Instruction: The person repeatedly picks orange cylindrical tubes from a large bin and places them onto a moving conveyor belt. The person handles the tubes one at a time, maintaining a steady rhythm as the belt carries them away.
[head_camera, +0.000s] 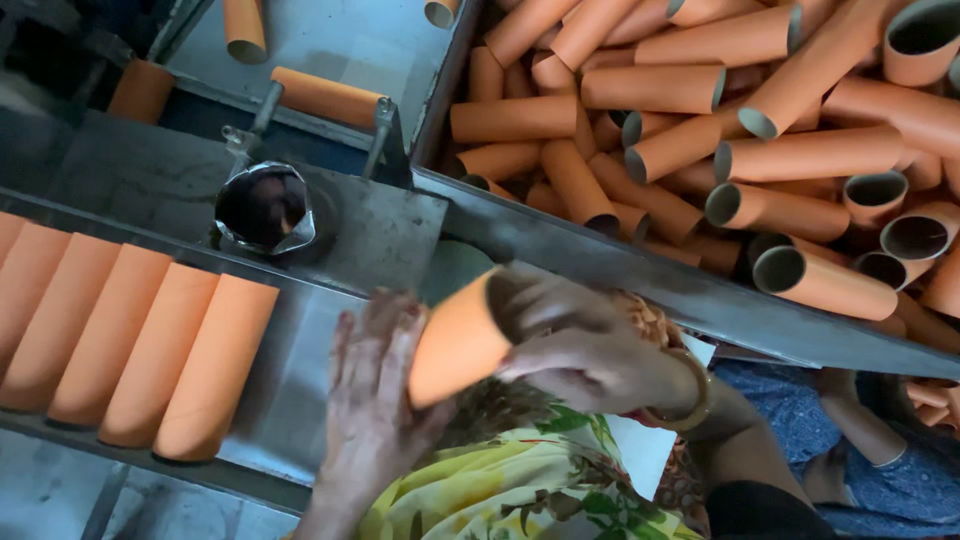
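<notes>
Head view, looking down at your two hands over a grey metal tray (380, 240). Your left hand (375, 400) lies flat, fingers spread and stretched forward, its fingertips touching the side of an orange tube (458, 342) while gripping nothing. Your right hand (580, 345), with a gold bangle (690, 395) at the wrist, is curled around the tube's open upper end, thumb and fingers closed on its rim. The tube tilts up to the right, between both hands, just above your yellow flowered cloth (520, 480).

Left of your hands, a row of tubes (130, 345) lies side by side on the tray, touching one another. A shiny metal cup (265, 208) sits behind them. Further back, one tube sits on a roller (325, 97). To the right, a metal-edged bin (640, 270) holds a loose pile of tubes (720, 130), many showing dark hollow ends. The floor below the tray is pale grey.
</notes>
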